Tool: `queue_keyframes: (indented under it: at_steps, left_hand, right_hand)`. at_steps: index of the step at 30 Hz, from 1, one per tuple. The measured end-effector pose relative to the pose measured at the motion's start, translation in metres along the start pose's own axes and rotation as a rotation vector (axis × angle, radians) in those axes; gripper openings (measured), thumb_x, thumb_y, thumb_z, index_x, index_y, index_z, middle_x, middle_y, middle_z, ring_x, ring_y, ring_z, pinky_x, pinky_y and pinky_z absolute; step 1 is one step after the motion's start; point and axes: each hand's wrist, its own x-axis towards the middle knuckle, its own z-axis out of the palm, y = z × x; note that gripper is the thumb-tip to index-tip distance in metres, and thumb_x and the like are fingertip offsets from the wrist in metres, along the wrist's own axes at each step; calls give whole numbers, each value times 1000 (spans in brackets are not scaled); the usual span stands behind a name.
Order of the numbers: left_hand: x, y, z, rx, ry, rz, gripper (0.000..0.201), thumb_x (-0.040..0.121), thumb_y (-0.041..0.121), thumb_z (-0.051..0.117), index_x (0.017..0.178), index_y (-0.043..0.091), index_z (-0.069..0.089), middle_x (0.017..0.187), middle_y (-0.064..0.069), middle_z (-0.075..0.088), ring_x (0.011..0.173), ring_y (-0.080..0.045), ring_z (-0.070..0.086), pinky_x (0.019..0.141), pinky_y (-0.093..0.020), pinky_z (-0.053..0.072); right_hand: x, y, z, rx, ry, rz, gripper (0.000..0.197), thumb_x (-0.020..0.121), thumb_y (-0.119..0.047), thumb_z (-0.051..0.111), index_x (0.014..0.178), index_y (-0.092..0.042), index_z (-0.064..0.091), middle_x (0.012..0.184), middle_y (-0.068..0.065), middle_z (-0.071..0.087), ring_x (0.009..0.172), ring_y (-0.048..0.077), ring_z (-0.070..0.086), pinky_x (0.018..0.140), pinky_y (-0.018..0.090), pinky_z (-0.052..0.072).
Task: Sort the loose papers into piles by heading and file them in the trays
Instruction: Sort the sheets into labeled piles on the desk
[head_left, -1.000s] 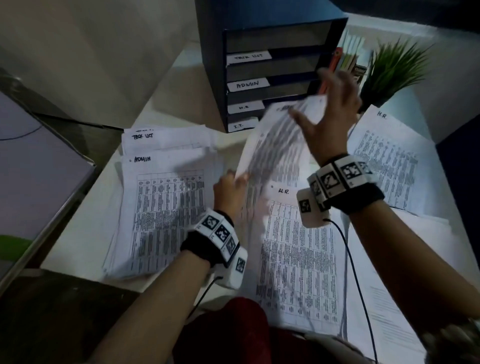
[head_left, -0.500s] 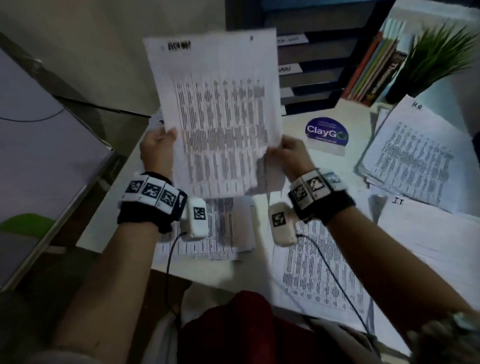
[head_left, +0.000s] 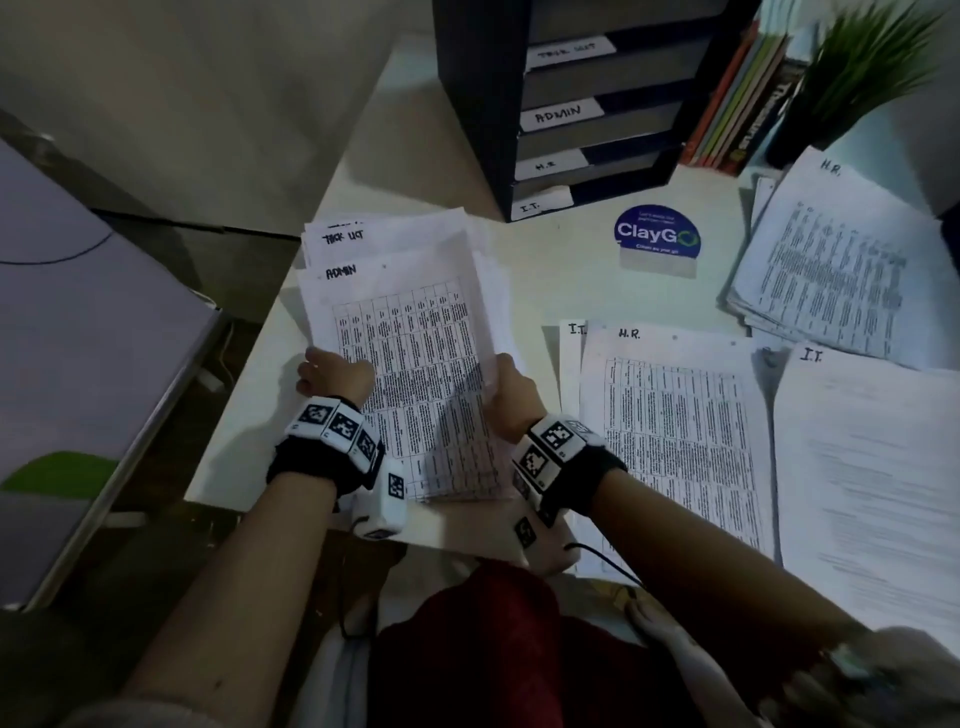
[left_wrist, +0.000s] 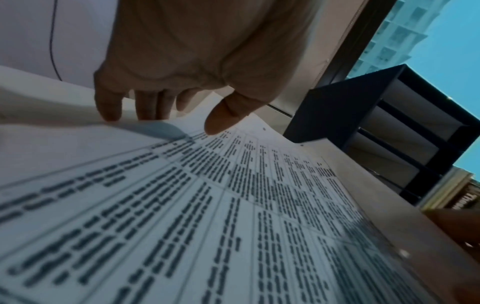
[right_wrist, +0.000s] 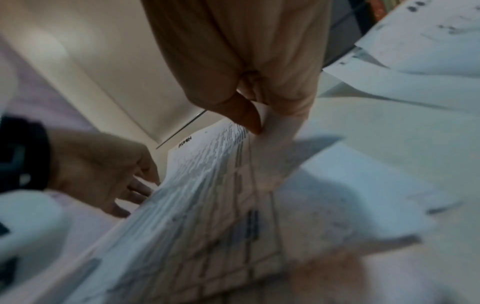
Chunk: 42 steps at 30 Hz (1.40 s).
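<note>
I hold a printed sheet headed ADMIN (head_left: 415, 374) by both side edges, low over the ADMIN pile at the table's left. My left hand (head_left: 337, 371) has its fingers under the left edge and its thumb (left_wrist: 223, 117) on top. On the other side, my right hand (head_left: 511, 387) pinches the right edge between thumb and fingers (right_wrist: 257, 123). A TASK LIST pile (head_left: 384, 236) lies just behind. The dark tray unit (head_left: 478, 104) stands at the back with slots labelled TASK LIST, ADMIN (head_left: 561, 113), H.R. and I.T.
An H.R. pile (head_left: 675, 441) over an I.T. sheet lies right of my hands, an I.T. sheet (head_left: 872, 467) further right, another H.R. pile (head_left: 831, 270) at the back right. A blue ClayGo sign (head_left: 657, 236), books (head_left: 737, 104) and a plant (head_left: 862, 67) stand by the trays.
The sheet was lifted from the H.R. stack, held upright in front of me with both hands, then brought down and left onto the ADMIN pile.
</note>
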Motion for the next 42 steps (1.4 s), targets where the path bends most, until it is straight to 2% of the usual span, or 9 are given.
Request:
queue_keyframes:
  at_steps: [5,9,12,18,22,26,33,38,42]
  left_hand:
    - [-22,19,13,11,55,111,72,90,9,44,147,12,2,155,-12,-10,143,-30,-7,118,-43,2]
    - [-45,50,39,-2,-25,429,43,89,5,44,132,7,40,144,-15,23,126,-33,37,101,-35,38]
    - [-67,71,74,77,-195,578,36,89,8,49,125,3,50,136,-18,41,116,-32,49,91,-29,40]
    - [-108,81,134,336,-387,344,71,88,38,58,140,0,28,148,-23,15,132,-37,30,104,-35,33]
    - [-121,80,159,73,-560,407,47,88,18,61,128,-3,46,132,-18,50,122,-33,48,105,-40,39]
    - [-127,83,157,-91,-522,489,37,88,9,58,124,-1,54,123,-16,60,115,-30,56,103,-44,42]
    - [-120,124,127,-270,-491,601,34,89,12,59,119,-3,57,109,-9,62,98,-19,58,87,-27,44]
    - [-105,142,125,-557,-508,447,29,90,15,58,115,0,59,110,-11,63,100,-23,61,93,-37,48]
    - [-94,146,145,-571,-474,357,28,96,16,47,114,-4,55,107,-15,60,101,-26,59,96,-43,45]
  right_hand:
    - [-2,9,-16,49,113,-30,54,88,5,43,139,1,24,135,21,40,121,32,44,99,33,37]
    - [-7,48,-60,149,357,55,50,87,0,48,135,0,32,133,20,40,117,32,47,96,34,39]
    - [-19,86,-92,111,495,249,43,86,-10,52,127,-7,41,128,17,44,117,33,45,97,43,38]
    - [-45,139,-118,-28,450,497,40,88,-21,49,127,-16,41,136,12,36,128,32,28,100,53,28]
    - [-45,152,-125,-20,422,476,43,86,-18,51,128,-18,41,137,9,34,129,31,28,101,54,28]
    - [-41,158,-136,65,418,412,46,86,-14,55,129,-9,40,137,16,36,127,35,33,106,44,31]
    - [-33,169,-159,227,559,285,81,76,-38,69,136,1,31,134,19,43,123,34,41,98,40,35]
    - [-39,166,-173,421,855,180,20,85,-6,58,103,2,57,99,17,65,92,27,60,63,15,32]
    - [-37,160,-197,430,1013,161,13,85,0,54,95,8,56,91,18,64,85,26,58,59,13,31]
